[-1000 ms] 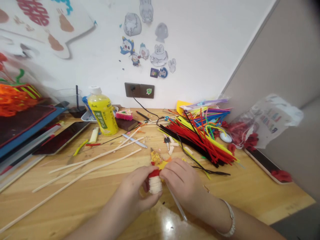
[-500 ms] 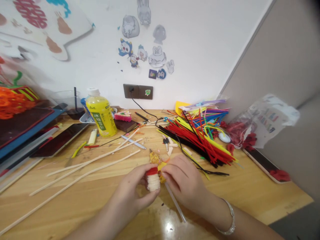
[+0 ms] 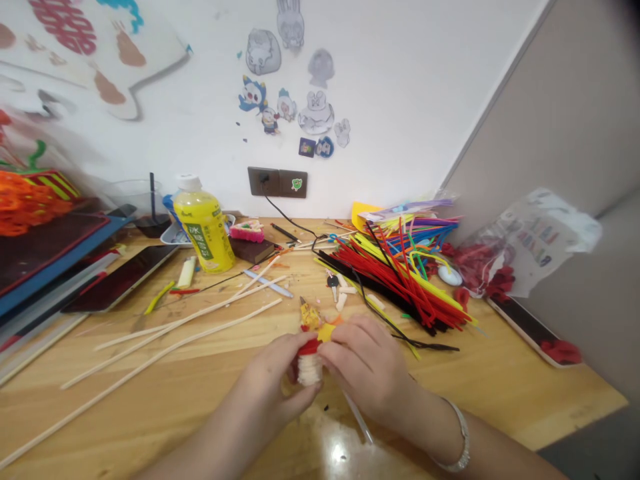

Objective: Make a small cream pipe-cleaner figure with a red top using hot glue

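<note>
My left hand [image 3: 273,377] and my right hand [image 3: 363,363] meet over the wooden desk [image 3: 150,413]. Between them they hold a small pipe-cleaner figure with a white coiled body [image 3: 309,369] and a red band [image 3: 309,347] on top. A yellow pipe-cleaner piece [image 3: 326,332] shows above my right fingers. Further yellow fuzzy work [image 3: 310,316] sticks up beyond the hands. A thin clear stick [image 3: 359,419] runs out from under my right hand toward the desk's near side. Part of the figure is hidden by my fingers.
A large heap of pipe cleaners [image 3: 400,280] lies right of the hands, beside keys [image 3: 333,281]. Long wooden sticks [image 3: 170,340] lie to the left. A yellow drink bottle [image 3: 204,232], a tablet [image 3: 120,279], and a plastic bag of red pieces [image 3: 525,250] stand further back.
My right hand has shifted slightly on the figure, and the yellow piece shows more above its fingers. The camera view has moved only a little.
</note>
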Demonstrator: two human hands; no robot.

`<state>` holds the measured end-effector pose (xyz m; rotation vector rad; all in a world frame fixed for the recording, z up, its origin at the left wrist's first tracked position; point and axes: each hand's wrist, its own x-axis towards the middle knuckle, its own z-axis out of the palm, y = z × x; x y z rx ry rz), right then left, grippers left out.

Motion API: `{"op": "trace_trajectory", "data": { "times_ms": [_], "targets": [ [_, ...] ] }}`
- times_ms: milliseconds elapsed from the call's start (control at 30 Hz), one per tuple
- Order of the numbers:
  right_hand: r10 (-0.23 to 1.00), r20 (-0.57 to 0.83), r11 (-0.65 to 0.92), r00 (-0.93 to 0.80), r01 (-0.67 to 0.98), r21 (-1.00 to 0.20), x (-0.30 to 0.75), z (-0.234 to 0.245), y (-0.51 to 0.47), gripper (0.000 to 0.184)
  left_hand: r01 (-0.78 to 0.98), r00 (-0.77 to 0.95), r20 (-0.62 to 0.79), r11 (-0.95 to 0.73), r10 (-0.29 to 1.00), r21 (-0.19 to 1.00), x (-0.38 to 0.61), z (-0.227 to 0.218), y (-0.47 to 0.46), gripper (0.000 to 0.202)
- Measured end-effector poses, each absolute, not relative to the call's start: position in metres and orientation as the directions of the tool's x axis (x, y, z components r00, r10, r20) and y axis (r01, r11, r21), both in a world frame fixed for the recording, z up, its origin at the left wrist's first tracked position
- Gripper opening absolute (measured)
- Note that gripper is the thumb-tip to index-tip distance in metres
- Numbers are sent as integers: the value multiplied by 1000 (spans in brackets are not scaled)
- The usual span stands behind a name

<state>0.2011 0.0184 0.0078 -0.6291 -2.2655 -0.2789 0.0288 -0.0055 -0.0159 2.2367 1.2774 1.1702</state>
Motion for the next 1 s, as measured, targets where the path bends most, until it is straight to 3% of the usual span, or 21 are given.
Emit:
{"op": "trace_trajectory", "data": {
  "times_ms": [567, 767, 1000],
  "targets": [
    [347, 620, 827, -704, 542, 152, 196, 7, 20, 33, 566, 286, 472, -544, 834, 619, 33, -16, -6, 29],
    [354, 628, 830, -693, 543, 130, 197, 5, 21, 34, 556, 251, 463, -518, 850, 650, 33, -9, -6, 33],
    [358, 661, 835, -660, 543, 90, 201, 5, 24, 30, 391, 201, 342, -395, 918, 831, 33, -9, -6, 34]
  ]
}}
